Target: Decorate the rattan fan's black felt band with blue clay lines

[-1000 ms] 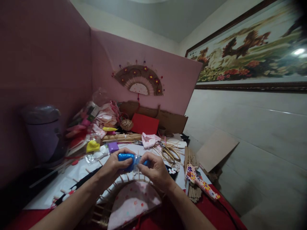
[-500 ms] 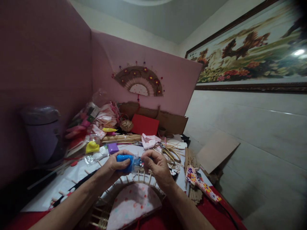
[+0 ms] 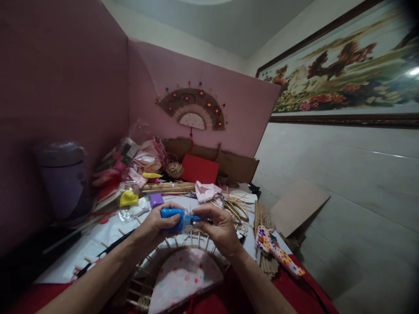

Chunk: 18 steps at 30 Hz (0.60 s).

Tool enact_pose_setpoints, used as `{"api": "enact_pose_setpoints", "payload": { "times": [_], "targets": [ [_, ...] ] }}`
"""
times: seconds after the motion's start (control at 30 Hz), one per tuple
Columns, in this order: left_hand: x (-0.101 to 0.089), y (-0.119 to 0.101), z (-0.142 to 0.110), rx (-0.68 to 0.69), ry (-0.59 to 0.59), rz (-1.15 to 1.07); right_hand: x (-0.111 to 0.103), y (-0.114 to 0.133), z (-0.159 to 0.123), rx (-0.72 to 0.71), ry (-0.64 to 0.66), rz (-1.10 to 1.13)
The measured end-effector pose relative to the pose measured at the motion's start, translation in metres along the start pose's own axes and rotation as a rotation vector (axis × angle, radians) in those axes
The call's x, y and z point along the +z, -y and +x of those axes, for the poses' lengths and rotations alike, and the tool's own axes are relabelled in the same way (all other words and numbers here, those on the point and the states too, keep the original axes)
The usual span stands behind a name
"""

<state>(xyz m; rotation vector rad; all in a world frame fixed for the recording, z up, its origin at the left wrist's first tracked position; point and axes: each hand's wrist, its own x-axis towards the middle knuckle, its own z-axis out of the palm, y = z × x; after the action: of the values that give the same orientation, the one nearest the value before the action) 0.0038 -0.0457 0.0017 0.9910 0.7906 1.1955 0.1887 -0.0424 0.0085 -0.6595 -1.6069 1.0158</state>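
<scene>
Head-worn view, facing forward and down across a red-covered table (image 3: 288,285) toward a pink panel (image 3: 242,100).
The camera looks from above and behind the person's own hands, so the forearms (image 3: 98,272) run in from the lower left and lower right of the frame. The left hand (image 3: 162,221) and right hand (image 3: 224,229) sit close to it, just below the middle; a spotted half-round (image 3: 188,274) beneath them is cut by the bottom edge. The field is wide, taking in ceiling (image 3: 209,26) along the top, tiled wall (image 3: 347,165) at right and a framed picture (image 3: 337,74), cropped, at upper right.
</scene>
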Motion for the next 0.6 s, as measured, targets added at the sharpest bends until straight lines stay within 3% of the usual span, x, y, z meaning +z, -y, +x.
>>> {"api": "enact_pose_setpoints", "payload": {
  "times": [0.23,0.4,0.6],
  "targets": [
    [0.004,0.002,-0.002,0.019,0.028,0.017,0.01,-0.002,-0.005,0.011,-0.082,0.03],
    [0.005,0.001,-0.002,0.047,0.033,0.006,0.01,-0.002,-0.007,0.0,-0.073,0.037],
    [0.003,-0.001,-0.001,0.085,-0.018,-0.047,0.008,-0.006,-0.006,-0.004,-0.082,-0.178]
  ]
}}
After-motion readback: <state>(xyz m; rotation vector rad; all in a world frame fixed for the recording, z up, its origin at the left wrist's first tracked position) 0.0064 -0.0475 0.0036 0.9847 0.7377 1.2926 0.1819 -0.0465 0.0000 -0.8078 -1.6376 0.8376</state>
